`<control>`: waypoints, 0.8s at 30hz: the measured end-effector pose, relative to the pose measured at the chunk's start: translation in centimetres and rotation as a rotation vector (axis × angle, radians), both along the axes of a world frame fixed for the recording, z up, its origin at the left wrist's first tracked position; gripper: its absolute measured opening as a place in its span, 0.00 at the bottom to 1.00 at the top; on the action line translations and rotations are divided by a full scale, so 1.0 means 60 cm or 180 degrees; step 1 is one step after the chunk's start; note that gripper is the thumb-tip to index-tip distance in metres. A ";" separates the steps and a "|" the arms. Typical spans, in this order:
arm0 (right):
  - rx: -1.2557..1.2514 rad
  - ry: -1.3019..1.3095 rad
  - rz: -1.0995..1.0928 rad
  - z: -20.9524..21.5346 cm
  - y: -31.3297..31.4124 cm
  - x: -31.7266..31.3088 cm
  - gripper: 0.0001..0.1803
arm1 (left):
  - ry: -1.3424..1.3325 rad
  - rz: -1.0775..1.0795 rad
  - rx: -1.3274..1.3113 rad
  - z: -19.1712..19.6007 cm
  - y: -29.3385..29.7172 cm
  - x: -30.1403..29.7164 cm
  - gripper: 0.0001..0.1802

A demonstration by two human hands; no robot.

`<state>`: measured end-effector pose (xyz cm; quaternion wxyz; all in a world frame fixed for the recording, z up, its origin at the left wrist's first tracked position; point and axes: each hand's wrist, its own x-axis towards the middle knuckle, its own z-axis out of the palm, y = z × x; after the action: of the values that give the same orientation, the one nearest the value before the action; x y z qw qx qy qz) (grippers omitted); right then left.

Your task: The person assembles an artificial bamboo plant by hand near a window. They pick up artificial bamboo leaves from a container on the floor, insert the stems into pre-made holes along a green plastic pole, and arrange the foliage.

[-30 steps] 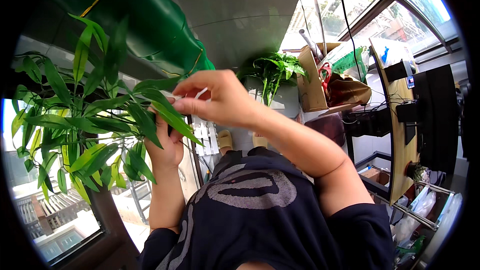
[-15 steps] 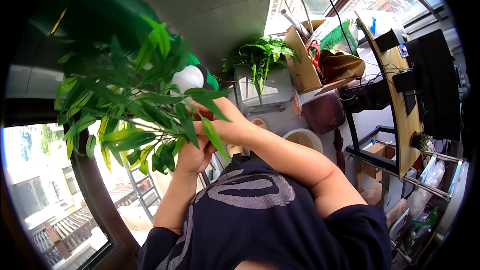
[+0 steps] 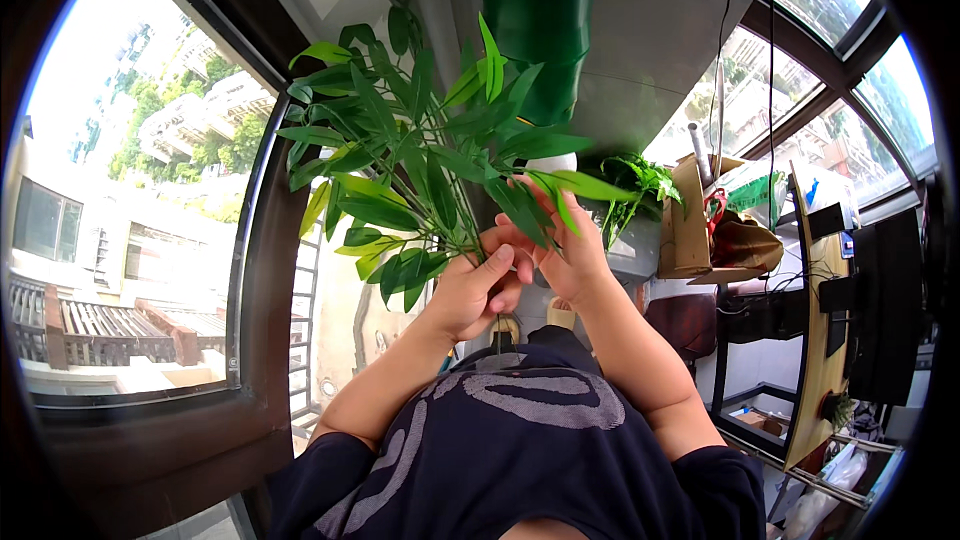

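Observation:
A bundle of leafy green branches (image 3: 440,155), which look artificial, spreads up and left in front of my chest. Its thin stems gather in my left hand (image 3: 468,298), closed around them with the thumb on top. My right hand (image 3: 568,258) is beside it, palm partly turned up and fingers loosely apart, reaching toward the stems and nearly meeting the left fingers. Leaves cover part of the right fingers, so whether they touch a stem is hard to tell. The stem ends run down toward my dark shirt.
A tall green cylindrical vessel (image 3: 535,35) stands beyond the leaves. Right of it are a fern-like plant (image 3: 640,185) and an open cardboard box (image 3: 688,220) with bags. A desk (image 3: 805,340) with a black monitor (image 3: 885,300) is on the right. A dark window frame (image 3: 265,340) borders the left.
My view has turned, bringing more window into sight on the left. The branches and both hands now sit nearer the middle; my right hand has opened out beside the left.

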<state>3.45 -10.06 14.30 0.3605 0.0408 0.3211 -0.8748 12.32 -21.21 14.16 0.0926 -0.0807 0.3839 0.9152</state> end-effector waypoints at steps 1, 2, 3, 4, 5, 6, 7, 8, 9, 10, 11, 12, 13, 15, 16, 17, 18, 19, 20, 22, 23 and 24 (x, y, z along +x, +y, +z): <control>0.0090 -0.0320 -0.0175 0.006 -0.009 0.002 0.18 | 0.0000 0.0023 0.0035 0.004 -0.006 0.001 0.16; 0.0088 -0.0291 -0.0126 0.003 -0.014 0.005 0.18 | -0.0108 0.0196 -0.0088 0.011 -0.009 0.001 0.14; 0.0468 -0.0090 -0.0564 -0.007 -0.014 0.006 0.16 | -0.0077 0.0247 -0.0098 0.013 -0.016 -0.002 0.14; 0.0844 0.0114 -0.1004 -0.019 -0.013 0.008 0.14 | -0.0047 0.0412 -0.0317 0.012 -0.022 -0.004 0.15; 0.0960 0.0621 -0.1332 -0.029 -0.011 0.009 0.10 | -0.0018 0.0575 -0.0535 0.011 -0.028 -0.006 0.16; 0.1023 0.1501 -0.1564 -0.023 -0.010 0.017 0.09 | 0.0109 0.0625 -0.0573 0.011 -0.032 -0.006 0.19; 0.1063 0.2387 -0.1791 -0.013 -0.008 0.023 0.08 | 0.0124 0.0660 -0.0574 0.016 -0.033 -0.006 0.19; 0.1498 0.3393 -0.1665 -0.001 -0.007 0.027 0.08 | 0.0049 0.0813 -0.0653 0.023 -0.033 -0.007 0.21; 0.1940 0.4390 -0.1512 0.015 -0.003 0.032 0.08 | -0.0034 0.0953 -0.0728 0.029 -0.030 -0.005 0.23; 0.2101 0.4729 -0.1159 0.042 -0.013 0.038 0.07 | 0.0044 0.0832 -0.0633 0.024 -0.034 -0.006 0.30; 0.2265 0.4804 -0.0832 0.065 -0.027 0.044 0.10 | 0.0078 0.0835 -0.0636 0.019 -0.031 -0.002 0.30; 0.2198 0.4215 -0.0454 0.068 -0.037 0.045 0.11 | -0.0138 0.0812 -0.0658 0.017 -0.023 -0.001 0.28; 0.2089 0.3652 -0.0107 0.062 -0.047 0.031 0.12 | -0.0321 0.0800 -0.0699 0.011 -0.020 -0.013 0.27; 0.2130 0.3519 0.0189 0.036 -0.050 0.005 0.09 | 0.0161 0.0529 -0.0875 -0.029 -0.032 -0.018 0.11; 0.2198 0.3485 0.0224 0.045 -0.047 0.006 0.08 | 0.0272 0.0404 -0.0788 -0.036 -0.036 -0.015 0.08; 0.2339 0.3439 0.0365 0.049 -0.042 0.006 0.07 | 0.0360 0.0281 -0.0701 -0.038 -0.036 -0.012 0.06; 0.2326 0.3253 0.0508 0.053 -0.035 0.005 0.07 | 0.0430 0.0293 -0.0589 -0.035 -0.031 -0.013 0.05; 0.2308 0.3057 0.0674 0.057 -0.030 0.003 0.07 | 0.0481 0.0316 -0.0468 -0.034 -0.026 -0.015 0.05; 0.2540 0.3408 0.0520 0.067 -0.025 0.002 0.08 | 0.0544 0.0432 -0.0275 -0.037 -0.019 -0.017 0.05; 0.2666 0.3788 0.0248 0.066 -0.018 -0.002 0.11 | 0.0589 0.0477 -0.0240 -0.034 -0.007 -0.021 0.06; 0.2834 0.3709 0.0352 0.067 -0.015 -0.004 0.12 | 0.0537 0.0521 -0.0190 -0.033 -0.002 -0.025 0.07; 0.2850 0.3963 0.0193 0.065 -0.010 -0.002 0.12 | 0.0388 0.0550 -0.0234 -0.035 0.000 -0.024 0.08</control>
<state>3.35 -10.68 18.20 0.0861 -0.3262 0.7895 -0.5127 10.85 -21.23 12.04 -0.0132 -0.0611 0.4138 0.9082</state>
